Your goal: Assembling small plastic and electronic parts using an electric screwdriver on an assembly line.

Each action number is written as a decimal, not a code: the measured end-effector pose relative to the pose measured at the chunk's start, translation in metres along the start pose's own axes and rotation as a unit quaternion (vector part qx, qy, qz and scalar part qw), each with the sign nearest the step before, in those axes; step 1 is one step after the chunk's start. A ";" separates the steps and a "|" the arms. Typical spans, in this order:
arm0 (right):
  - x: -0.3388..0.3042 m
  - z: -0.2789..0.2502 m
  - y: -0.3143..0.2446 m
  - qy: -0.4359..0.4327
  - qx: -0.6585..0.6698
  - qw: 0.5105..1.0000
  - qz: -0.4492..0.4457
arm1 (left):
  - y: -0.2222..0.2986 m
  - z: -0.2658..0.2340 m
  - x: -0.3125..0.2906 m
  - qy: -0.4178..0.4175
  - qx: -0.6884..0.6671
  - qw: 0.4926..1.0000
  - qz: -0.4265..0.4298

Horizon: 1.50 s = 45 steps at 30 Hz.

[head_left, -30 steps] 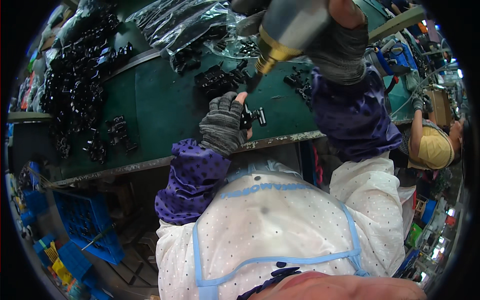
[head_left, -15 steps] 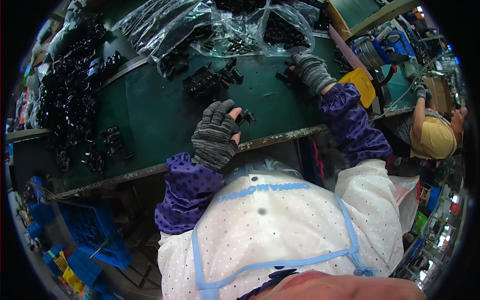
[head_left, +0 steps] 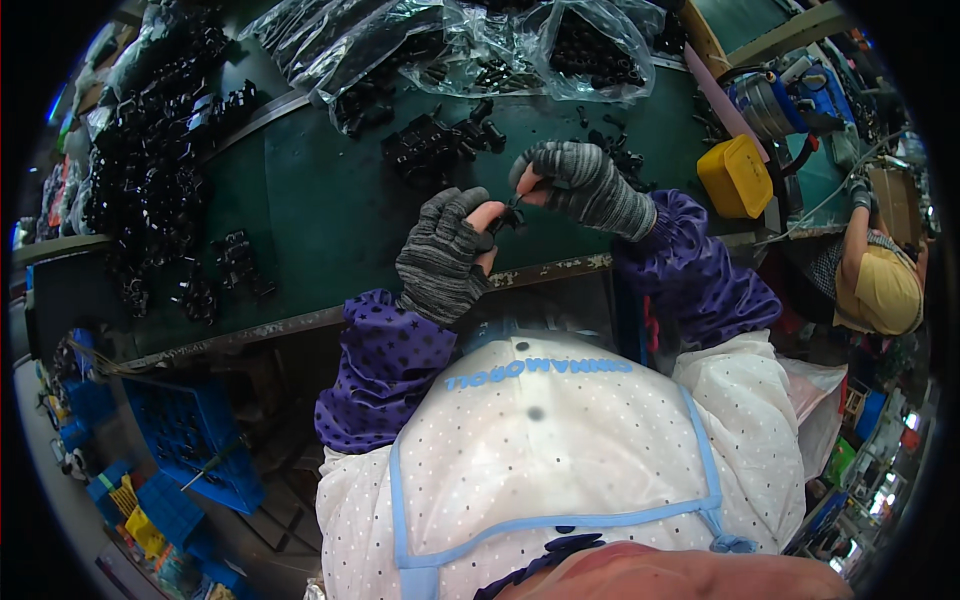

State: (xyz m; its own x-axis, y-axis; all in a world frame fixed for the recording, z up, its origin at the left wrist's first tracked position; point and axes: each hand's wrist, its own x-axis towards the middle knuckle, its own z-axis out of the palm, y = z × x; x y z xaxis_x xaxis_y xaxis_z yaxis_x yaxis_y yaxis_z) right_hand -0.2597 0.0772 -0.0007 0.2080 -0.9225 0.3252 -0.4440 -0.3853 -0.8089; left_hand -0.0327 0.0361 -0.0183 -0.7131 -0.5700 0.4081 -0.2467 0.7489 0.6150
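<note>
Left hand (head_left: 445,255) pinches a part (head_left: 510,217), seemingly to steady it. Right hand (head_left: 590,188) bunches its fingers at the part's one o'clock, grip unclear.

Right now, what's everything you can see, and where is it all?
Small black part: one, black, in the left fingers
Parts heap: many pieces, black, left on the bench
Parts cluster: several pieces, black, beyond the hands
Plastic bags: a few, clear, far side
Workbench: one, green, in front
Tub: one, yellow, right
Crate: one, blue, lower left
Co-worker: one, yellow top, far right
Edge clutter: too small to count
Apron: one, white with blue trim, on the person
Sleeves: two, purple, forearms
Left hand: one, grey-gloved, centre
Right hand: one, grey-gloved, beside the left
</note>
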 end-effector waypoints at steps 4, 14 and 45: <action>0.006 0.005 0.000 -0.028 0.017 0.999 0.029 | 0.001 0.001 0.000 0.009 0.036 0.999 0.017; 0.010 0.000 -0.011 -0.070 0.035 0.975 0.209 | 0.002 0.002 0.001 0.009 0.046 0.999 0.019; 0.077 -0.087 0.097 -0.089 -0.488 0.806 0.323 | 0.003 0.007 -0.003 0.018 0.074 0.997 -0.020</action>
State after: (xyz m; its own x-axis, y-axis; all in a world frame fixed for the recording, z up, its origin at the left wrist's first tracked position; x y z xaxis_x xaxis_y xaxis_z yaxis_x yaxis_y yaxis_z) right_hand -0.3628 -0.0331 -0.0110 -0.2579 -0.9535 -0.1559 -0.9659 0.2585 0.0168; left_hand -0.0359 0.0424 -0.0220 -0.6772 -0.6103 0.4109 -0.3700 0.7652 0.5268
